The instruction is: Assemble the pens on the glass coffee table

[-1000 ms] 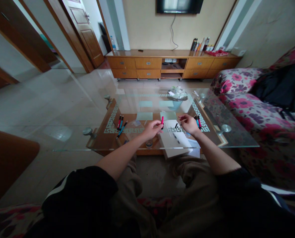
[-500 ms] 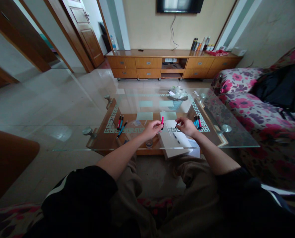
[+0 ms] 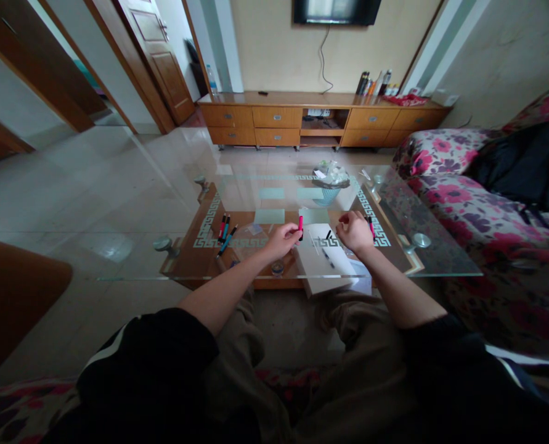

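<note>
My left hand (image 3: 284,240) pinches a pink marker (image 3: 300,223) upright over the glass table, its black lower end showing beneath the fingers. A small black piece like a marker cap (image 3: 328,234) lies on the glass, left of my right hand (image 3: 355,232). That hand holds nothing I can see; its fingers are loosely bent and apart. Right beside it are several markers (image 3: 371,228), partly hidden behind the hand. On the left side of the glass rests another group of pink, blue and black markers (image 3: 223,228).
Beneath the glass table top (image 3: 130,259) lie a white book or paper stack (image 3: 320,268) and a dark pen (image 3: 328,258). A round clear object (image 3: 277,267) sits near the front edge. A lined waste basket (image 3: 329,185) stands beyond; a floral sofa (image 3: 450,191) is at right.
My right hand has let go of the small black piece, which now lies on the glass, and has moved right towards the markers. My left hand keeps the pink marker nearly still.
</note>
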The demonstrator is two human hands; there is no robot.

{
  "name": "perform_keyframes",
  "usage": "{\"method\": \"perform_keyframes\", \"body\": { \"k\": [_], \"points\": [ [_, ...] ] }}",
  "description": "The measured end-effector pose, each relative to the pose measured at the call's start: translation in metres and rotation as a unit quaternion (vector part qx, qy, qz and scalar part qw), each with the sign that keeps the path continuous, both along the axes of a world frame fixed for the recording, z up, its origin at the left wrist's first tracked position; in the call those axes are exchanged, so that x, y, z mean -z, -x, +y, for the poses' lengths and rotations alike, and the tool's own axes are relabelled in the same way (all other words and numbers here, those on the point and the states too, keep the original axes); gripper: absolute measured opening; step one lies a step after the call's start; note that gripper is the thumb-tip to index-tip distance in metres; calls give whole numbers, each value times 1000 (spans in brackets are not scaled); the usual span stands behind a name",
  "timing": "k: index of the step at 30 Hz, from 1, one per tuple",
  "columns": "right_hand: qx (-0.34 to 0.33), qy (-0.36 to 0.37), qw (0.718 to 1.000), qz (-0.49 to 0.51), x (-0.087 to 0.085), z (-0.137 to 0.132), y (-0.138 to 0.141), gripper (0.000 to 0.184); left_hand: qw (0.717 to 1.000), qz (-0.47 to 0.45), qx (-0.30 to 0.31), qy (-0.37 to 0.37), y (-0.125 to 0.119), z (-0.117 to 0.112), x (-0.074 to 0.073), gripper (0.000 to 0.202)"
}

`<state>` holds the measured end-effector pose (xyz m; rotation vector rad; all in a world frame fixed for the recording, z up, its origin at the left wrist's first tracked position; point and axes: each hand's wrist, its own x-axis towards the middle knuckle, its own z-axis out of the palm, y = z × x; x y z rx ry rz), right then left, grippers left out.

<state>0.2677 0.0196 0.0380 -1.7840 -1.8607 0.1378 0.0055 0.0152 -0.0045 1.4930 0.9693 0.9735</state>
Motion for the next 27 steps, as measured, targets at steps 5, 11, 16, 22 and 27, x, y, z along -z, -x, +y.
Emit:
{"method": "perform_keyframes", "body": {
  "k": [5,11,16,22,27],
  "points": [
    [-42,83,995,-33,-19,-17,34,19,1000,-5,-11,0,-1,2,3,38],
    [-54,235,965,-101,-10,-28,57,17,1000,-14,-7,-8,1,4,2,38],
    [-47,270,953,-125,1,-26,55,21,1000,-22,-9,-9,2,3,-1,38],
    [-41,280,951,-128,2,-26,62,25,1000,-19,-12,-1,2,2,-2,37],
    [-39,297,942,-152,-2,-28,67,38,1000,-17,-7,-3,3,3,-2,39]
  ]
}}
